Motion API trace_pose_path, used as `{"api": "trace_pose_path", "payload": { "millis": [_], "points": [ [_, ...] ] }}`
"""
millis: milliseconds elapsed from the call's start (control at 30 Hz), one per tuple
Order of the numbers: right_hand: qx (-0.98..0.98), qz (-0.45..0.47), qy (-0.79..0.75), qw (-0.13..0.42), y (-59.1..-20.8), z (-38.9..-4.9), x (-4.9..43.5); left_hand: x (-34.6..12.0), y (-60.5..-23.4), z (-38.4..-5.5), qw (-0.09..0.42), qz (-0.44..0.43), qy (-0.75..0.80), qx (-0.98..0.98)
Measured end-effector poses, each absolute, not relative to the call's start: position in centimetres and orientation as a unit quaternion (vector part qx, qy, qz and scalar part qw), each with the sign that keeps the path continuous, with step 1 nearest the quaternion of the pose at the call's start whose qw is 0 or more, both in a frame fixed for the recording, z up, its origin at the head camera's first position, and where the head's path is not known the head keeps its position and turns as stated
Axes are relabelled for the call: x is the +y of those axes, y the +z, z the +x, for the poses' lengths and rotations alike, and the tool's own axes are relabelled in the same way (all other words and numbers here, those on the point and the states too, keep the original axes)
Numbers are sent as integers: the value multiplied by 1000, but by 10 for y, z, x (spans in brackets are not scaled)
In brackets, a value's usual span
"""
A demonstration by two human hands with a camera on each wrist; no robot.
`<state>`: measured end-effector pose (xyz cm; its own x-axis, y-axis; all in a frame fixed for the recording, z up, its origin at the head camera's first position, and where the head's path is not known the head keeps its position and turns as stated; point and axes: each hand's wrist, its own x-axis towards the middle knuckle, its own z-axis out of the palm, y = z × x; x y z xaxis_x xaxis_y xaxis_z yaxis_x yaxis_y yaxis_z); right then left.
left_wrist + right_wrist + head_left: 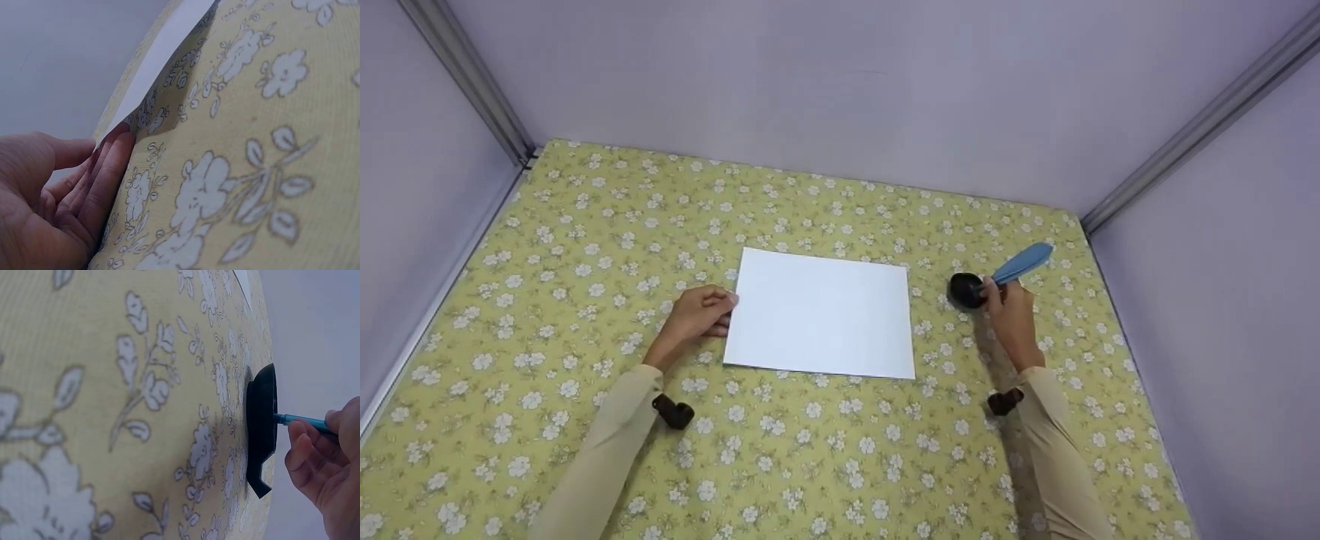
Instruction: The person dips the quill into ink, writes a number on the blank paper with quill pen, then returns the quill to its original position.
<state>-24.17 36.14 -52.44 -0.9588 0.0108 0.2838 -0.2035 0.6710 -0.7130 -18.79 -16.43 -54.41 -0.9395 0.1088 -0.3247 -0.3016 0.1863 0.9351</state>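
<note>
A white sheet of paper (pixel 819 315) lies on the flowered cloth in the middle of the head view. My left hand (pixel 695 315) pinches its left edge; in the left wrist view the thumb is above the sheet (pixel 160 59) and the fingers are beneath, with that edge slightly raised. To the right of the paper, my right hand (pixel 1014 322) holds a blue feather pen (pixel 1024 261) by its stem. The pen's lower end meets a small black holder (pixel 965 290). Seen from the right wrist, the teal stem (pixel 304 422) enters the dark holder (pixel 260 422), which stands on the cloth.
A yellow cloth with white flowers (pixel 795 465) covers the table. Pale walls (pixel 840 90) with grey metal corner posts (pixel 472 75) rise at the back and both sides. Both wrists carry small black cameras (pixel 673 412).
</note>
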Motion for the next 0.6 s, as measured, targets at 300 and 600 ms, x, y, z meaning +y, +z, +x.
{"api": "trace_pose_path", "payload": {
  "millis": [300,600],
  "points": [
    [-909,33,394,129,-525,-239,359,-163,-547,-187,158,-67,642,748],
    [-883,29,441,156,-519,-238,351,-163,-547,-190,146,-69,637,754]
  ]
}}
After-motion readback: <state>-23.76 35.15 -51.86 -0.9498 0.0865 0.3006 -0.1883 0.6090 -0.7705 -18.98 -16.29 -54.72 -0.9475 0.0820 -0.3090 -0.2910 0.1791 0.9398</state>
